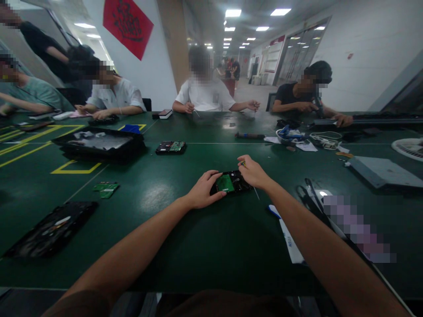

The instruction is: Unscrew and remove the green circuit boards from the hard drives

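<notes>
A flat black hard drive (pixel 231 182), its green circuit board facing up, lies on the dark green table (pixel 185 246), near the middle and straight ahead of the person. It is steadied by the left hand (pixel 206 190), which is half closed: the fingers are draped over the drive's left edge and the thumb is set against the near side. The right hand (pixel 254 172) is curled tight round a thin yellow-handled screwdriver (pixel 243 164) at the drive's far right corner. The tip is hidden, so whether it sits in a screw cannot be told.

The work is judged to go best if the drive is kept pressed flat, so that it is not spun by the turning. The driver should be held upright over the screw, with the left fingers kept off the bare board. A loose green circuit board (pixel 106 188) lies well apart to the left.
</notes>
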The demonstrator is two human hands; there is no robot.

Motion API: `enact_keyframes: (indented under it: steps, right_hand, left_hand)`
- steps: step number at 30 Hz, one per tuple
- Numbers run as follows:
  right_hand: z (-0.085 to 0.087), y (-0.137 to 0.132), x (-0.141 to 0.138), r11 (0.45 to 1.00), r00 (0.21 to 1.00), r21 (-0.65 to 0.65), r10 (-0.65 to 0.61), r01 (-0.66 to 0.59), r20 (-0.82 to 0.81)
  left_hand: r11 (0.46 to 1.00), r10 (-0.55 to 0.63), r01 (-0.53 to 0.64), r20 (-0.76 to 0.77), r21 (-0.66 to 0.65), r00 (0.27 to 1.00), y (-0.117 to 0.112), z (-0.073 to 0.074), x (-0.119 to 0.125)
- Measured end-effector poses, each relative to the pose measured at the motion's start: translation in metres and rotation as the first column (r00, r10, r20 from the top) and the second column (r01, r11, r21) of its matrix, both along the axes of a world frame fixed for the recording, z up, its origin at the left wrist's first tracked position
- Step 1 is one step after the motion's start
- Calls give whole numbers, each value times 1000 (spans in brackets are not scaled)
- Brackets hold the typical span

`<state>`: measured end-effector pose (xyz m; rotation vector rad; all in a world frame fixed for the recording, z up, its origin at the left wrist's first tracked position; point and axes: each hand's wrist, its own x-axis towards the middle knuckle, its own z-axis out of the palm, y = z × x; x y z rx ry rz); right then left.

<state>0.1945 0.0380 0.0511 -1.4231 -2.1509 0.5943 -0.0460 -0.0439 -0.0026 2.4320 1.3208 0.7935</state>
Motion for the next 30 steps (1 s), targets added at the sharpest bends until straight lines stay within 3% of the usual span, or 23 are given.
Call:
enact_keyframes:
  steps: [4,9,12,19,24,30]
  right_hand:
    - [6,-2,12,999,995,-35,0,-4,-101]
    - [13,-3,18,997,955,59,64,-48,-291]
    - [20,-5,15,994,921,107,45,-4,-386]
    - [22,-10,10,972,924,233,54,38,-379]
    - [22,-14,11,971,900,233,55,53,-432]
    - [27,-22,0,972,872,236,100,18,-480]
  left_hand:
    - [999,32,-33,-28,-37,999,2,1,2]
    - [999,42,-43,-63,-14,997,8,-2,5]
    - [1000,28,-29,-61,-10,998,13,-4,10]
    - [996,-4,2,-23,-87,1000,16,1,19]
    - [992,-19,19,5,-122,1000,13,4,14]
    - [983,177,-180,-60,-39,982,7,-1,33]
